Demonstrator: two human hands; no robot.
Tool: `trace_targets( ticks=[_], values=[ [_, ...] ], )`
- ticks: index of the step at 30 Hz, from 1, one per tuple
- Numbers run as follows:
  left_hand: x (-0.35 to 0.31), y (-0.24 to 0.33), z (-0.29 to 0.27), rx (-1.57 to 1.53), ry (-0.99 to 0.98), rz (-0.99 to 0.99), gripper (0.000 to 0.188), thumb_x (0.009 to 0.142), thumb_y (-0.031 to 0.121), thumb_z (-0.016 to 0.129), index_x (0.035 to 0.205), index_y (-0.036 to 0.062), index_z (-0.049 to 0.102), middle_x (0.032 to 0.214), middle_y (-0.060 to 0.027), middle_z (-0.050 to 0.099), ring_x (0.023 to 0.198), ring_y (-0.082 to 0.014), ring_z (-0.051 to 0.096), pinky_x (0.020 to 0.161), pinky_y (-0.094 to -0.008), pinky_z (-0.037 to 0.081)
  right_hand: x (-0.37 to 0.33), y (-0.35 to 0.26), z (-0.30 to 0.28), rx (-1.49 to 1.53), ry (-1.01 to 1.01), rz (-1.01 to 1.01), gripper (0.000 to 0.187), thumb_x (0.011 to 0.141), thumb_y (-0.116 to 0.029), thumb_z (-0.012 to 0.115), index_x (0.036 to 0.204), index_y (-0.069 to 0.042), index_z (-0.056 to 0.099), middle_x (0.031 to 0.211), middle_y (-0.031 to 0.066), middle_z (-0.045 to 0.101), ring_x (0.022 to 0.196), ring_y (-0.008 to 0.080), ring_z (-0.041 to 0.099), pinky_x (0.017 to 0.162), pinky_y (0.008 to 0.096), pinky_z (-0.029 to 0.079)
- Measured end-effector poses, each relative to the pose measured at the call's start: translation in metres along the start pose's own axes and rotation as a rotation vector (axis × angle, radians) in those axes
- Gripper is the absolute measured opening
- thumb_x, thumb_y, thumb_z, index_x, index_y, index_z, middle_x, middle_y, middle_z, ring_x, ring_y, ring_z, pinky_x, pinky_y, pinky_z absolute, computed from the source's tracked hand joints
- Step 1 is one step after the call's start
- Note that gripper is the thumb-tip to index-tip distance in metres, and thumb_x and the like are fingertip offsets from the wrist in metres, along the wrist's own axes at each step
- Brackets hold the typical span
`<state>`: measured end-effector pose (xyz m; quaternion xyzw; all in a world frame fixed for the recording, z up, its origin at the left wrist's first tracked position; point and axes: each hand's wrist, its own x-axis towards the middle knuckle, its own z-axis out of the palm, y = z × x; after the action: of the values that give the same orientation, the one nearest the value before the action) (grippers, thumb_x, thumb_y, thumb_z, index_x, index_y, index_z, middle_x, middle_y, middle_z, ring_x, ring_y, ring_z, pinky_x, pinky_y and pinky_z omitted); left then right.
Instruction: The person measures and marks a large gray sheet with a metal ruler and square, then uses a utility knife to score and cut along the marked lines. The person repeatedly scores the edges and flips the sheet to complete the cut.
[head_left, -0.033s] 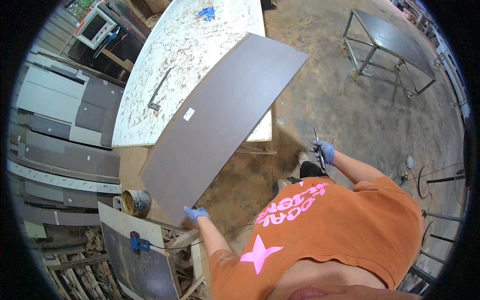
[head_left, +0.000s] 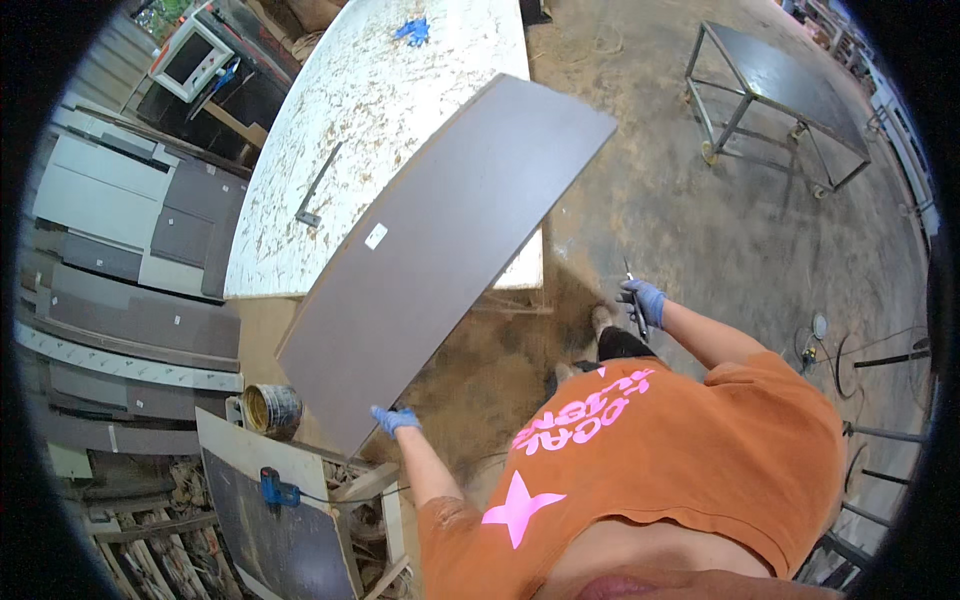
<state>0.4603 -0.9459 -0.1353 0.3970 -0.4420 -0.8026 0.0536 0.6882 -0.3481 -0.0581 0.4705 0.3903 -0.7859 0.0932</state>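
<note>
A long grey-brown board (head_left: 450,230) with a small white label lies slantwise over the white, scuffed worktable (head_left: 300,170), its near corner jutting past the table. My left hand (head_left: 397,420), in a blue glove, grips the board's near edge close to that corner; part of the fingers is hidden there. Away from the board, at my right side, my gloved right hand (head_left: 646,302) is closed round a slim dark tool (head_left: 637,318) with a long thin tip. Its exact kind cannot be made out. Beyond the board, an L-shaped square (head_left: 322,185) rests on the table.
Blue gloves (head_left: 412,32) lie at the table's far end. At left stand stacked panels (head_left: 140,300), an open can (head_left: 271,409) and a blue power tool (head_left: 279,487) with a cord. A wheeled metal table (head_left: 790,85) stands far right. A monitor (head_left: 190,58) is far left.
The board has shifted slightly toward me, its far end a little lower in view. My left hand moved slightly right, and my right hand with the tool slightly left.
</note>
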Motion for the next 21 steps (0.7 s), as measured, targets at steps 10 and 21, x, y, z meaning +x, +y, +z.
trace_targets(
  ticks=[10, 21],
  values=[
    [-0.076, -0.096, 0.139, 0.224, 0.04, -0.207, 0.042, 0.087, 0.054, 0.06, 0.113, 0.0216, 0.055, 0.101, 0.0033, 0.062, 0.076, -0.0143, 0.057, 0.066, -0.0318, 0.048, 0.133, -0.159, 0.059, 0.066, 0.44, -0.417, 0.032, 0.087, -0.039, 0.061, 0.107, -0.015, 0.054, 0.085, 0.0073, 0.061, 0.06, 0.0218, 0.052, 0.051, 0.0378, 0.043],
    [-0.11, -0.092, 0.144, 0.217, 0.085, -0.239, 0.036, 0.087, 0.052, 0.062, 0.109, 0.0239, 0.055, 0.098, 0.0053, 0.06, 0.073, -0.0133, 0.058, 0.058, -0.0283, 0.048, 0.207, -0.202, 0.027, 0.233, 0.37, -0.469, 0.036, 0.083, -0.028, 0.071, 0.109, -0.008, 0.057, 0.1, 0.0053, 0.063, 0.082, 0.0242, 0.057, 0.061, 0.0413, 0.045]
  ],
)
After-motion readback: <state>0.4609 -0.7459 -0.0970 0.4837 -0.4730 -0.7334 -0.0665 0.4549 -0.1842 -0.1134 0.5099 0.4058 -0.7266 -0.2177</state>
